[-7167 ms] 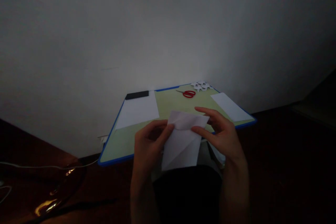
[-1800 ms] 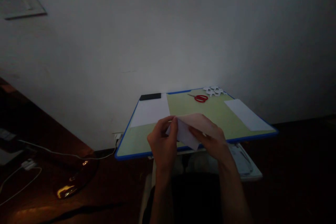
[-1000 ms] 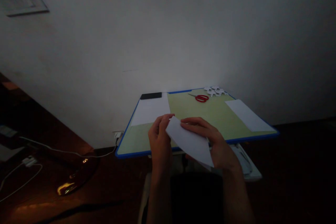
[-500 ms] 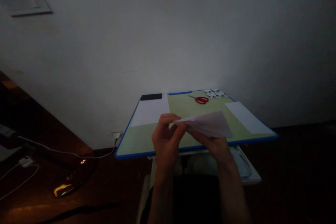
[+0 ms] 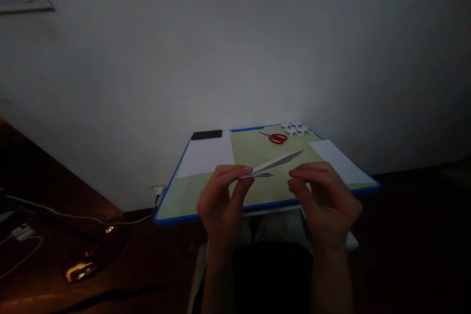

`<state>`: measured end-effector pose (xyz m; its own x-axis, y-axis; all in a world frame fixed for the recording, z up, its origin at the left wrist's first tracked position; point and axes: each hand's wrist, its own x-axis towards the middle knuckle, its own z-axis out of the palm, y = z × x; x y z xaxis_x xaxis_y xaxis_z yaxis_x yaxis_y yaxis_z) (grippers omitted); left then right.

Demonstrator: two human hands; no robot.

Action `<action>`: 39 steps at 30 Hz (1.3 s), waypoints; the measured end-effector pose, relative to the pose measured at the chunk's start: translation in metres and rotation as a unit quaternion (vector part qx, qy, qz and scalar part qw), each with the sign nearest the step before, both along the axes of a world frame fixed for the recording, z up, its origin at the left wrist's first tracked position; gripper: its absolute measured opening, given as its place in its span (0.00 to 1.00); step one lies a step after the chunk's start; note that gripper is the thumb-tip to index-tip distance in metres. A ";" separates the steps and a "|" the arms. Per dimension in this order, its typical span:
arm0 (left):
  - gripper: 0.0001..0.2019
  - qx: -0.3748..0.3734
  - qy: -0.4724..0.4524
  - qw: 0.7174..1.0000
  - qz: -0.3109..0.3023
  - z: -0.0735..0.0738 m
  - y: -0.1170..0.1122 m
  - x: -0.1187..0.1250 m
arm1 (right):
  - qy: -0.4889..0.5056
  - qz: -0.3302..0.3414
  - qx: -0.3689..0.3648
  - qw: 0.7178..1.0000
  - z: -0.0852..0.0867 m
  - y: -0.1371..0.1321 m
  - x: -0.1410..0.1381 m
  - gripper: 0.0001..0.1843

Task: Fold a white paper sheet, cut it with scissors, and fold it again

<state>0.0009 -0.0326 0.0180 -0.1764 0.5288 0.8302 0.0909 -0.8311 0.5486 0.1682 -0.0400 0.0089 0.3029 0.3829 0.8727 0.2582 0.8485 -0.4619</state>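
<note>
Above the front of the small table, my left hand pinches a folded sheet of white paper between thumb and fingers at its left end. The paper's layers spread apart toward the right, with a long upper flap rising and a shorter lower one lying nearly level. My right hand is just to the right of the paper, not touching it. Its thumb and forefinger are curved toward each other with a small gap, and nothing shows between them.
On the green, blue-edged tabletop are red-handled scissors, several folded white paper pieces, a white sheet under a dark flat object, and another white sheet. A white cable runs to a wall plug.
My right hand has let go of the paper and moved right. The paper has turned nearly edge-on, its layers now parted, while my left hand keeps its pinch.
</note>
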 end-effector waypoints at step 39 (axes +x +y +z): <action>0.17 0.062 0.137 0.988 -0.025 0.007 -0.006 -0.003 | -0.026 0.002 0.014 1.000 0.006 -0.008 -0.004 0.15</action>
<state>-0.0021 -0.0387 0.0252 0.0881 0.4216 0.9025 0.1798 -0.8979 0.4019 0.1644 -0.0483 0.0144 0.2561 0.3584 0.8977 0.2778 0.8622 -0.4235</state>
